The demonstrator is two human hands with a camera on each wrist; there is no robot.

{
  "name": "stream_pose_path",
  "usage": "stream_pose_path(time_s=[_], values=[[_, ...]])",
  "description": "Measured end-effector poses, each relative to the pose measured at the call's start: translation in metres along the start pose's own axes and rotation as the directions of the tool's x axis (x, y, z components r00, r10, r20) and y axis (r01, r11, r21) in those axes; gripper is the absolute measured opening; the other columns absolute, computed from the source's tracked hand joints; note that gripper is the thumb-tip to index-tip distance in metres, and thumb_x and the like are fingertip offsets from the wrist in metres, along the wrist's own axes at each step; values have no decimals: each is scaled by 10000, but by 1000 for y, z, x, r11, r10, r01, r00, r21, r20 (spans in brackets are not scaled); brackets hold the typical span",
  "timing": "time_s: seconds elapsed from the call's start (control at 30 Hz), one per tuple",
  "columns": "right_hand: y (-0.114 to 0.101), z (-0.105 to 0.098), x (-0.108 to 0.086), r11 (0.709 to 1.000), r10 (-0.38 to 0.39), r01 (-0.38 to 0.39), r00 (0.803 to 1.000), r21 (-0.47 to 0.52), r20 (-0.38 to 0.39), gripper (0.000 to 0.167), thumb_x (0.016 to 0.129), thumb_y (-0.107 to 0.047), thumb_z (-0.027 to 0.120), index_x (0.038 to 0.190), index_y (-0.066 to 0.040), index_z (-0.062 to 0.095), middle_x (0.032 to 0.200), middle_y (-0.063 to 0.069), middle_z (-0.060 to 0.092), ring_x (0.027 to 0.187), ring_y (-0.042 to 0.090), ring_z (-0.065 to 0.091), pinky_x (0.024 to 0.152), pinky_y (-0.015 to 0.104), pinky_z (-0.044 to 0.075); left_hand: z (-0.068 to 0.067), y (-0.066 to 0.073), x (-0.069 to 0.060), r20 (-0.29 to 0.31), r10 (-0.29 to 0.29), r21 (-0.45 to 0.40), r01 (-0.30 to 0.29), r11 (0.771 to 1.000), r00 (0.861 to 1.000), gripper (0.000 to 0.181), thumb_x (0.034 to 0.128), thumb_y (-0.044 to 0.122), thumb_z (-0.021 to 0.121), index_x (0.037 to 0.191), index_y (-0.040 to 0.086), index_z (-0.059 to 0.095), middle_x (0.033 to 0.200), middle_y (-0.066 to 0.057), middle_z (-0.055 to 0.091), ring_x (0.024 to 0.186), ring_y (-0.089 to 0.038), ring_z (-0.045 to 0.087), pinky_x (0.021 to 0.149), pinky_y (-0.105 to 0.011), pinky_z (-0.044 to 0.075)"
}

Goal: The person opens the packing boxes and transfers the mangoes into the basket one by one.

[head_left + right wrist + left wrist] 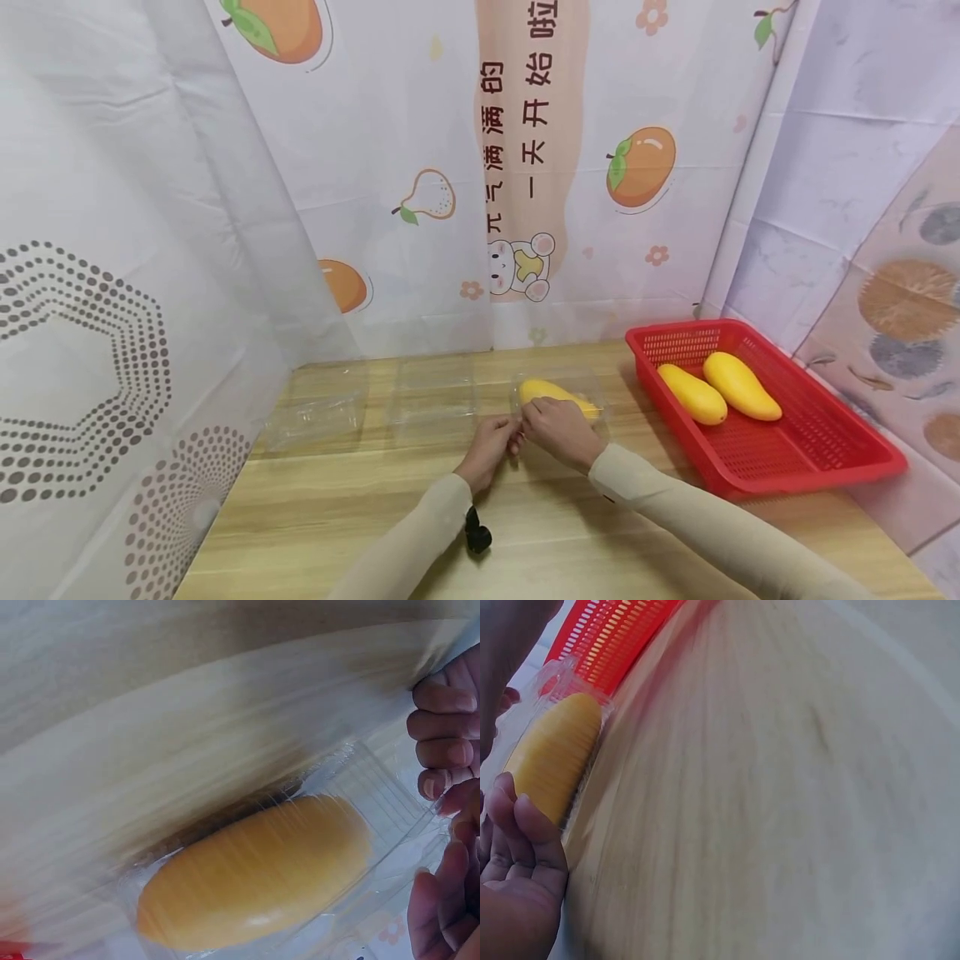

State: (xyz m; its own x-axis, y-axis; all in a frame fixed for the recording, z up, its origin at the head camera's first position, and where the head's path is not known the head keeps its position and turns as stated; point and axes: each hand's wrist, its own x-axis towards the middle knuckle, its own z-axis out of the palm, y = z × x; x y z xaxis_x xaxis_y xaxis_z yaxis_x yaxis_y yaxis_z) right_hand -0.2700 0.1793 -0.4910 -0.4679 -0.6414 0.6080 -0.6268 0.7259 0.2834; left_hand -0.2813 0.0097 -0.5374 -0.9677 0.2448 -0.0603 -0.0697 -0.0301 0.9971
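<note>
A yellow mango (546, 390) lies inside a clear plastic box (386, 796) on the wooden table. My left hand (489, 450) pinches the box at its near left edge, with its fingers curled in the left wrist view. Right beside it, my right hand (561, 432) grips the same edge, and its back covers part of the mango in the head view. Through the plastic wall, nearly the whole mango shows in the right wrist view. Whether the lid is fully closed I cannot tell.
Two more clear plastic boxes stand to the left, a middle box (435, 410) and a far left box (318, 414). On the right is a red basket (817, 479) holding two mangoes (738, 387). Printed curtains (420, 275) hang behind the table and at both sides.
</note>
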Motion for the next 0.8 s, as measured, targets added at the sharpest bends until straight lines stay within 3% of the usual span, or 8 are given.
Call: stream_pose_path(time_s=[0.4,0.53,0.67,0.8], values=[[6,-2,-13,998,11,-11,1000,60,1,198,866,-76,802,1009,-119,671,816,15,471,558,94,378,397,201,344,-2,3,2,38,-12,22,11,1000,999,215,1027,128,622,965,-57,712,897,-125,693,667,-92,551,589,-204,468],[9,-2,-17,998,6,-5,1000,70,-13,272,839,-24,773,1077,-135,700,805,12,469,545,81,341,397,186,289,-2,5,2,34,-26,32,25,999,999,217,1015,116,632,958,-80,706,881,-125,691,663,-96,556,592,-207,473],[14,-1,-23,998,15,-14,1000,60,-8,281,845,-9,728,1091,-132,676,804,24,486,539,113,380,391,220,295,-2,7,3,44,-22,46,20,999,999,237,1013,130,643,981,-95,708,868,-123,691,659,-98,557,590,-210,476],[21,-2,-32,998,44,-44,999,50,5,204,853,-37,730,1006,-97,609,827,45,513,601,191,502,377,286,360,-3,7,3,41,-15,54,13,998,999,236,1000,111,649,1028,-118,702,880,-159,694,663,-99,557,595,-213,478]])
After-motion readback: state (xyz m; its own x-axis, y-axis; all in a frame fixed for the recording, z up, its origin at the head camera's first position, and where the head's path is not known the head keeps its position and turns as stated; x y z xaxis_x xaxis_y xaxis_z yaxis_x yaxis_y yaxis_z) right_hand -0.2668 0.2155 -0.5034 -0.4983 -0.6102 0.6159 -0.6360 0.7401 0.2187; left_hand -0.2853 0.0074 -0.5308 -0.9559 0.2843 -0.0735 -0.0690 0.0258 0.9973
